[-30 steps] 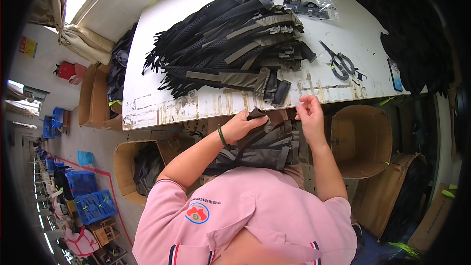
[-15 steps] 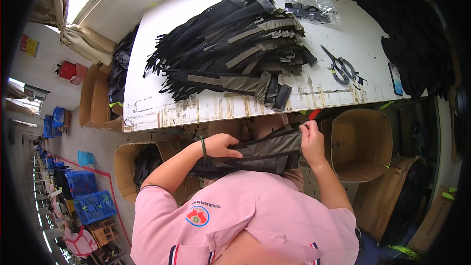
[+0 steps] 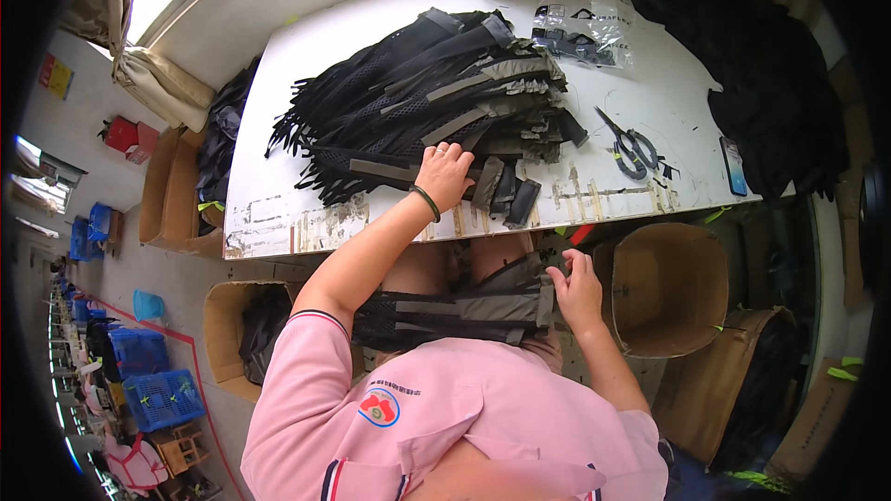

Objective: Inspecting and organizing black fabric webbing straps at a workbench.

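A heap of black mesh strap pieces with grey panels lies on the white table. My left hand is over the nearest strap piece, its bent fingers closed over the far edge; the thumb is hidden. Across my lap lie more black and grey strap pieces, fringed at one end. My right hand is just beyond their right end, thumb and fingers apart, holding nothing.
Black-handled scissors, a phone and a clear plastic bag of black parts are on the table. Black fabric is piled at the right. Open cardboard boxes stand below the table's front edge.
My left hand has left the pieces on my lap and reached up to the table's heap. My right hand has let go of the lap piece's end and opened, slightly lower.
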`<action>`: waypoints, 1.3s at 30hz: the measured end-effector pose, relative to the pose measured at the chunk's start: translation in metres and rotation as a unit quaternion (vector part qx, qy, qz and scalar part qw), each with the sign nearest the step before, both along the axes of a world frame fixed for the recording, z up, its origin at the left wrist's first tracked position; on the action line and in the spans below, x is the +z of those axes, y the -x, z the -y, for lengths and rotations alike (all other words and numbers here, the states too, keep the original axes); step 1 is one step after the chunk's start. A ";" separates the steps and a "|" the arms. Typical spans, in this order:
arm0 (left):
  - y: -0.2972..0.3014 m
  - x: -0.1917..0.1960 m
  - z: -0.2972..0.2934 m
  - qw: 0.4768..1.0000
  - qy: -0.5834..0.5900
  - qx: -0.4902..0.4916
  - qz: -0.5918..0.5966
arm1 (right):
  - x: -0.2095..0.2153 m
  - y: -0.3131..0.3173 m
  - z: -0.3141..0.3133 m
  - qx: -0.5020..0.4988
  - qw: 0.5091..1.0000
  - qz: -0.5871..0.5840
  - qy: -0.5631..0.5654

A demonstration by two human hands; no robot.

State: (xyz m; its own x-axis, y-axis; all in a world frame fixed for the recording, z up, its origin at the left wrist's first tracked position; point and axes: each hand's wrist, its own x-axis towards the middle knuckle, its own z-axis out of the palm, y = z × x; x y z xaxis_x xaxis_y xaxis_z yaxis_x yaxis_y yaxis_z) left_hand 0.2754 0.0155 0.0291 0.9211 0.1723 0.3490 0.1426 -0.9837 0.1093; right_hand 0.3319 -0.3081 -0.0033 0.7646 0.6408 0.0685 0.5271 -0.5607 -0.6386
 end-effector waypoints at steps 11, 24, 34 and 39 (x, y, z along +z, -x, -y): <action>0.026 0.042 0.064 0.874 0.485 -0.004 -0.025 | 0.054 0.000 -0.108 0.050 0.963 0.192 -0.184; 0.056 0.025 0.082 0.877 0.476 0.032 -0.062 | 0.041 -0.011 -0.103 0.160 0.960 0.151 -0.172; 0.073 0.034 0.106 0.927 0.367 -0.073 0.034 | 0.029 0.002 -0.095 0.026 0.799 -0.526 -0.290; 0.077 0.029 0.093 0.796 0.602 -0.064 -0.004 | 0.038 0.001 -0.086 0.094 0.660 -0.661 -0.344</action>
State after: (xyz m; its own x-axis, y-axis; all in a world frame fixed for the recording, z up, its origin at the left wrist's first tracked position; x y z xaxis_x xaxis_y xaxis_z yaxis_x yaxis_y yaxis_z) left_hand 0.1987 -0.0770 0.0580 0.9592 0.2826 -0.0047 0.0559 -0.1733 0.9833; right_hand 0.3313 -0.2218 0.0348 0.3591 0.8980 -0.2542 -0.7271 0.0985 -0.6794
